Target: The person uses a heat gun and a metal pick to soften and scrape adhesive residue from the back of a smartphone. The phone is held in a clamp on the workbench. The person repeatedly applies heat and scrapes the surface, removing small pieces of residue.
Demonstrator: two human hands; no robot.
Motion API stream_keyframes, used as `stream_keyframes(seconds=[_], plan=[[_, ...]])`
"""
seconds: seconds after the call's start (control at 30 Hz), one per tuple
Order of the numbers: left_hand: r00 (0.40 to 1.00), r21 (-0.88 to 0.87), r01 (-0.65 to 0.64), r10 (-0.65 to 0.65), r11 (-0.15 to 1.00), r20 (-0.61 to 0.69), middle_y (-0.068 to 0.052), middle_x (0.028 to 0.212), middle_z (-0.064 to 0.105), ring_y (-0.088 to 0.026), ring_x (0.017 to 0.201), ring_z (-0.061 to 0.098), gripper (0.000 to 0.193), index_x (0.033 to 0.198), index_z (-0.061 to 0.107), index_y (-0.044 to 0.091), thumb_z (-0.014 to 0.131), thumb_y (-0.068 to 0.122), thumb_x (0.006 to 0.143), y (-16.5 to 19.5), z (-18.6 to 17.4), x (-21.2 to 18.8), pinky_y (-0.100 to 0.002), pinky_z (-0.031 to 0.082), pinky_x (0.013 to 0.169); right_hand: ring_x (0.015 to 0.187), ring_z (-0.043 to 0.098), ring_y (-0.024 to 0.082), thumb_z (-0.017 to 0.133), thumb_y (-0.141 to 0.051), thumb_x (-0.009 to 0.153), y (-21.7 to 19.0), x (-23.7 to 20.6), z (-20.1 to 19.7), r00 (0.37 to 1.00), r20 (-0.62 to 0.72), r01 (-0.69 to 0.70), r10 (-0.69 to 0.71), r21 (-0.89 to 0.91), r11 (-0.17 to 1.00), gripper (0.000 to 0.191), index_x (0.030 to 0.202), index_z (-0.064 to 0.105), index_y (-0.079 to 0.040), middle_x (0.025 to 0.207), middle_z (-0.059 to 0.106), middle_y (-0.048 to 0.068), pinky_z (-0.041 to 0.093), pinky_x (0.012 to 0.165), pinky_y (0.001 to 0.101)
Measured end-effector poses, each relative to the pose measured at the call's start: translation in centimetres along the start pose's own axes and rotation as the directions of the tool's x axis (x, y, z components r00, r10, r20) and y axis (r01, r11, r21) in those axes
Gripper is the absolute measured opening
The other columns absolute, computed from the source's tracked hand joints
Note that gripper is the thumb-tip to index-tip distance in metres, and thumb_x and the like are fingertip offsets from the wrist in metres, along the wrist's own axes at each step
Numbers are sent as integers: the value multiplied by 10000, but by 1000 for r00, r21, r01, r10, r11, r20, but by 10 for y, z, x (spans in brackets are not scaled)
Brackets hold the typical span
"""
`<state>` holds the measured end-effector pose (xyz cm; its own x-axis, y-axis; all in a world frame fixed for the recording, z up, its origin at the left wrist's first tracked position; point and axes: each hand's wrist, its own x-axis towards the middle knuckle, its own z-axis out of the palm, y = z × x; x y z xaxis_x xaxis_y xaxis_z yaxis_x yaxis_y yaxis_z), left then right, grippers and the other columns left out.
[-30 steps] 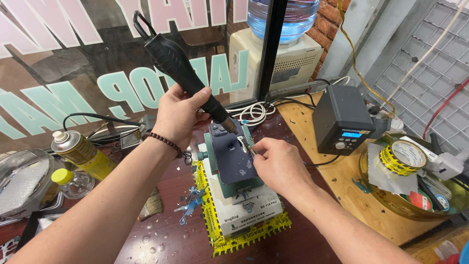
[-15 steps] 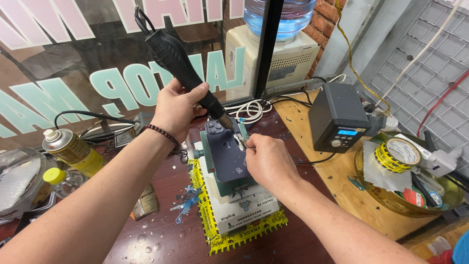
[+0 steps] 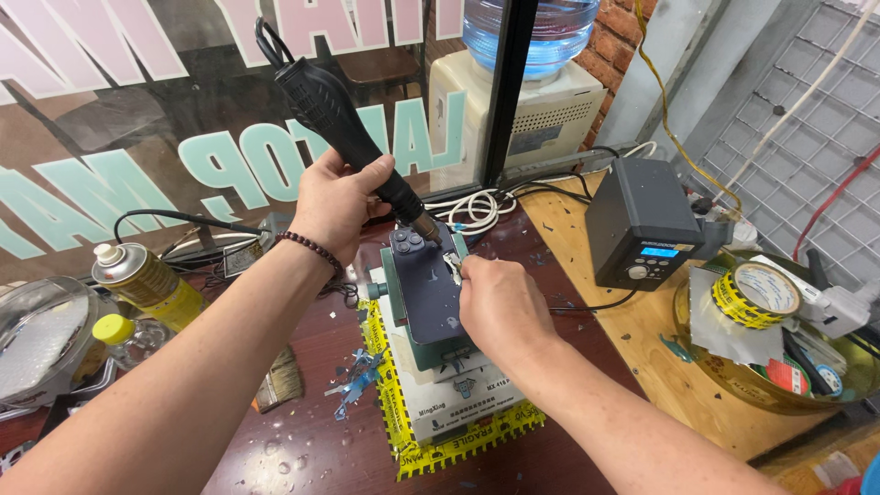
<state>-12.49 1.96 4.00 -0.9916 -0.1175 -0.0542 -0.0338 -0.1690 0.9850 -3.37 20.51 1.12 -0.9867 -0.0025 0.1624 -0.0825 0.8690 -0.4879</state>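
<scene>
Two hands work over one dark phone (image 3: 429, 291), which lies back-up on a green holder just below our left hand (image 3: 337, 203). We judge this the heating step: that hand is wrapped tight around a black hot-air wand (image 3: 353, 137), nozzle tipped down at the camera corner. Beside it, our right hand (image 3: 502, 310) pinches a small metal tool (image 3: 452, 266) at the phone's upper edge, wrist bent. Next calls for a steady nozzle and gentle prying.

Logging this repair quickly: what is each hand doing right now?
Left hand: closed around black hot-air tool.
Right hand: pinching small metal tool at phone.
</scene>
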Motion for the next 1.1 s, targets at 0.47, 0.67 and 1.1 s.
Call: stream_keyframes(seconds=[0.47,0.67,1.1], plan=[[996,2,-83,83,997,21,-11,848,672,-88,601,591,194,1029,652,68,767,163,905,-5,5,10,-266,538,517,757,772,310,687,-177,858,22,32,-7,963,193,-223,185,197,955,187,995,753,-69,845,779,150,589,713,413],[1000,65,20,-19,998,-18,-4,808,658,-88,569,574,201,1008,634,101,753,215,892,1,9,6,-302,518,467,653,697,154,715,-175,853,28,34,-6,965,182,-227,189,216,950,162,977,768,-86,824,769,82,540,617,314],[1000,20,15,-15,1000,-23,-14,826,658,-101,584,584,184,996,623,92,741,189,893,1,7,10,-290,535,503,564,627,176,682,-118,864,25,21,-9,939,218,-339,265,468,816,179,1018,733,-44,765,745,86,488,508,326]])
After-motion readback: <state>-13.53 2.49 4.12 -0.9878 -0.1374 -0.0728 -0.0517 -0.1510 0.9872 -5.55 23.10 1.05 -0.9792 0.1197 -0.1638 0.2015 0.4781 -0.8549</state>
